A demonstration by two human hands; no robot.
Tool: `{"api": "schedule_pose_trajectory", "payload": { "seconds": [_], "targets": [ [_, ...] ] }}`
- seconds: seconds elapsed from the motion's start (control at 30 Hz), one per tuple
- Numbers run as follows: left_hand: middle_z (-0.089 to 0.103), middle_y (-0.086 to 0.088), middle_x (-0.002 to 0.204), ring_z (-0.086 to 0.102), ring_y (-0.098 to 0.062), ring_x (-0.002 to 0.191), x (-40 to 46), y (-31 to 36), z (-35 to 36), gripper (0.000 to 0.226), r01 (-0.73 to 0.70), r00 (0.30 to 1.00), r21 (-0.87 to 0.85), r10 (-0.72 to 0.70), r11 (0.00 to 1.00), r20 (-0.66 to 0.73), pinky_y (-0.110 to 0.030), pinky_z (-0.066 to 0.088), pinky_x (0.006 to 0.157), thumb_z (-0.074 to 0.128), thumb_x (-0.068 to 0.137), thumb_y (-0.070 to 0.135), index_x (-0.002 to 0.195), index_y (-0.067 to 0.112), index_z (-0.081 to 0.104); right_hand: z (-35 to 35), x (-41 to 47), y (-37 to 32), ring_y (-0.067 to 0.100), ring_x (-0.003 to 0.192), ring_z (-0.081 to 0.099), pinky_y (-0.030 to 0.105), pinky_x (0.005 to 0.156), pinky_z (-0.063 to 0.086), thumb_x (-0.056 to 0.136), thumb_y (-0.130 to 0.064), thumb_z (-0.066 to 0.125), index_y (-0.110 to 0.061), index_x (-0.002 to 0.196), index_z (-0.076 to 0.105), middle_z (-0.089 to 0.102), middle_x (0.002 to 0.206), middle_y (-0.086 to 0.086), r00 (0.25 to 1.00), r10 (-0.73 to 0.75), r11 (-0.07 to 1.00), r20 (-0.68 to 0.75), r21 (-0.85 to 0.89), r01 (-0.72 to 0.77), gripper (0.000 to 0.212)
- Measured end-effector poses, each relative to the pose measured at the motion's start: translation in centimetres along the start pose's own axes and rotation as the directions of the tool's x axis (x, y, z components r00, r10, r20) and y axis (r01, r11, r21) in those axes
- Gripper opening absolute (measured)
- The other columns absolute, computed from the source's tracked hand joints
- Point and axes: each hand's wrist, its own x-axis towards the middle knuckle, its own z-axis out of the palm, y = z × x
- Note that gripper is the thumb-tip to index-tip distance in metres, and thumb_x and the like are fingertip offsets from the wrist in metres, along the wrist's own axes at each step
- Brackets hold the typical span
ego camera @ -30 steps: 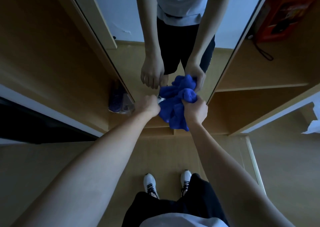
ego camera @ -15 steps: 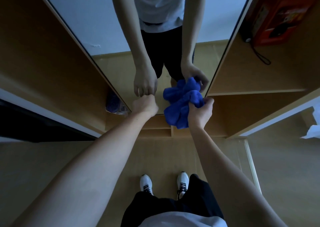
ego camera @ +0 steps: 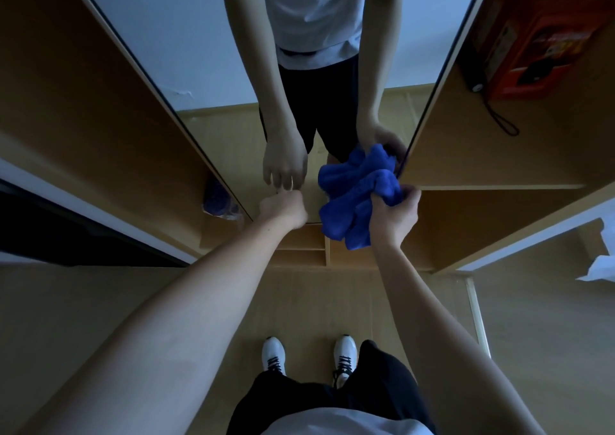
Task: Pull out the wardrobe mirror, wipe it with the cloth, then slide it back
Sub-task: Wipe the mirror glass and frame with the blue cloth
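Note:
The tall wardrobe mirror [ego camera: 233, 68] stands pulled out in front of me, its dark frame edges running down to either side. It reflects my arms and torso. My right hand [ego camera: 396, 218] grips a bunched blue cloth [ego camera: 356, 198] and holds it against the mirror's lower right part, beside the frame edge. My left hand [ego camera: 283, 210] is a curled fist at the glass near the mirror's bottom edge, apart from the cloth. The reflection shows nothing in its fingers.
Wooden wardrobe shelves [ego camera: 499, 187] open to the right, with a red box [ego camera: 539, 45] and a black corded object [ego camera: 499, 118] on the upper one. A wooden panel [ego camera: 83, 102] stands left, a bluish bag [ego camera: 219, 198] at its foot. My white shoes [ego camera: 273, 354] are on the wooden floor.
My left hand let go of the cloth and drew apart from it. My right hand carried the bunched cloth to the right, up to the mirror's right edge.

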Motion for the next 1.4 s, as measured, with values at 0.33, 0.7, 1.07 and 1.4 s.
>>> {"api": "schedule_pose_trajectory", "payload": {
  "seconds": [0.33,0.7,1.07,1.4],
  "targets": [
    [0.062,-0.011,0.105,0.055,-0.025,0.080,-1.2,2.6,-1.2,0.011,-0.028,0.999,0.042,0.029,0.999,-0.021,-0.035,0.042,0.064,0.046,0.097,0.015,0.096,0.014,0.057,-1.4,0.7,-2.1,0.008,0.084,0.063,0.021,0.070,0.053,0.076,-0.021,0.074,-0.021,0.099,0.052,0.063,0.095,-0.009,0.996,-0.090,0.994,0.012,0.060,0.089,0.031],
    [0.055,-0.007,0.112,0.057,-0.028,0.086,-1.6,3.9,-1.0,0.014,-0.052,0.996,-0.043,0.049,0.998,-0.069,-0.036,0.043,0.064,0.049,0.097,0.020,0.105,0.016,0.060,-2.9,2.5,-0.4,0.013,0.086,0.063,0.021,0.069,0.048,0.076,-0.017,0.072,-0.018,0.096,0.054,0.063,0.093,-0.006,0.993,-0.015,0.995,0.114,-0.100,0.026,0.027],
    [0.052,-0.018,0.139,0.058,-0.032,0.115,-2.8,5.0,-1.0,0.027,-0.039,0.999,0.031,0.039,0.999,-0.001,-0.037,0.044,0.076,0.046,0.099,0.023,0.124,0.013,0.053,-2.1,2.2,0.6,0.015,0.087,0.062,0.024,0.070,0.052,0.079,-0.016,0.072,-0.016,0.094,0.052,0.061,0.097,-0.002,0.992,0.013,0.999,0.123,-0.044,-0.008,0.026],
    [0.059,-0.002,0.093,0.057,-0.025,0.088,-2.5,4.2,-0.2,0.016,0.006,0.996,0.033,-0.009,0.999,0.088,-0.036,0.043,0.077,0.044,0.099,0.021,0.107,0.017,0.058,-1.2,1.5,-0.7,0.013,0.081,0.063,0.025,0.068,0.054,0.077,-0.025,0.072,-0.021,0.093,0.049,0.062,0.092,-0.004,0.995,-0.068,0.997,0.067,0.048,0.065,0.029]
  ]
}}
